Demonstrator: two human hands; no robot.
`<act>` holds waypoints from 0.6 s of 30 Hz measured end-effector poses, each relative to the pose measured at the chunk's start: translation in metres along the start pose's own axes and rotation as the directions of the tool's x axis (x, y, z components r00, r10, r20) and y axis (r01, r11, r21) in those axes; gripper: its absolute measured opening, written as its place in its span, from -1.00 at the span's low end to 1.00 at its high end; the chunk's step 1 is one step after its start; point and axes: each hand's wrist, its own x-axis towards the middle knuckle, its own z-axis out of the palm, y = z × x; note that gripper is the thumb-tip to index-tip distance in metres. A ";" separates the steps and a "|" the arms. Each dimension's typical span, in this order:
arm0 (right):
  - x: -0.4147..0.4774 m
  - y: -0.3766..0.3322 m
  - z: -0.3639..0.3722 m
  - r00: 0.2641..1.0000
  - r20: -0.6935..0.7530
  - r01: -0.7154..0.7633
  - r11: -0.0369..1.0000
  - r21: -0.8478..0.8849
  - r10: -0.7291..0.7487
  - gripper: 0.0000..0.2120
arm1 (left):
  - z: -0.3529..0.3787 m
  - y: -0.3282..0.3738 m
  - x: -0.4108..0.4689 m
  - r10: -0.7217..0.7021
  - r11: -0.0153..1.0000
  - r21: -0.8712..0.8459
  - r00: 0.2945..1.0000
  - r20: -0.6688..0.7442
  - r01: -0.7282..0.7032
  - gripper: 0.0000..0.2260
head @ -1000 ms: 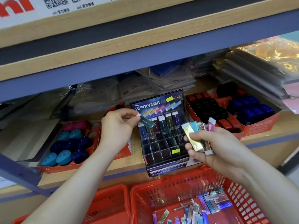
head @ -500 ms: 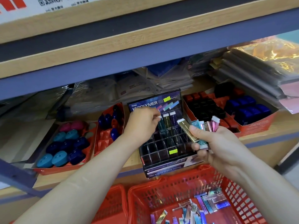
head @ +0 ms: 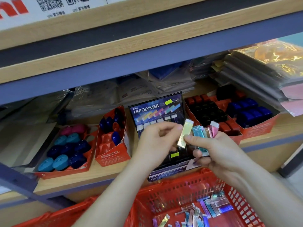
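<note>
A black HI-POLYMER display box with a grid of slots stands on the shelf, slim eraser sticks upright in its back rows. My right hand grips a fan of foil-wrapped eraser sticks in front of it: a gold eraser stick, teal ones and pink ones. My left hand is beside them with curled fingers, its fingertips pinching the gold stick's upper left edge. Both hands hide the box's middle slots.
A red basket below the shelf holds several loose eraser sticks; a second red basket sits to its left. Orange trays of sharpeners flank the box at left, centre-left and right. The upper shelf edge hangs overhead.
My left hand put the dark green stick into the display box, then drew back right to the gold stick in my right hand. The view moved closer.
</note>
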 end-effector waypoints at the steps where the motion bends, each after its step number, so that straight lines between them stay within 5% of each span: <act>1: 0.000 0.001 0.001 1.000 0.011 0.004 1.000 0.000 -0.004 -0.90 | 0.002 0.000 -0.008 -0.026 0.998 -0.064 0.999 0.038 0.029 -0.86; 11: -0.004 0.005 0.005 0.998 0.043 0.042 0.998 -0.043 -0.040 -0.91 | 0.006 -0.014 -0.035 -0.080 0.978 -0.199 0.995 -0.059 0.066 -0.81; 18: -0.007 0.005 0.008 0.984 0.167 0.097 0.963 -0.251 -0.056 -0.89 | -0.013 -0.014 -0.032 -0.090 0.946 -0.316 0.995 -0.033 0.075 -0.77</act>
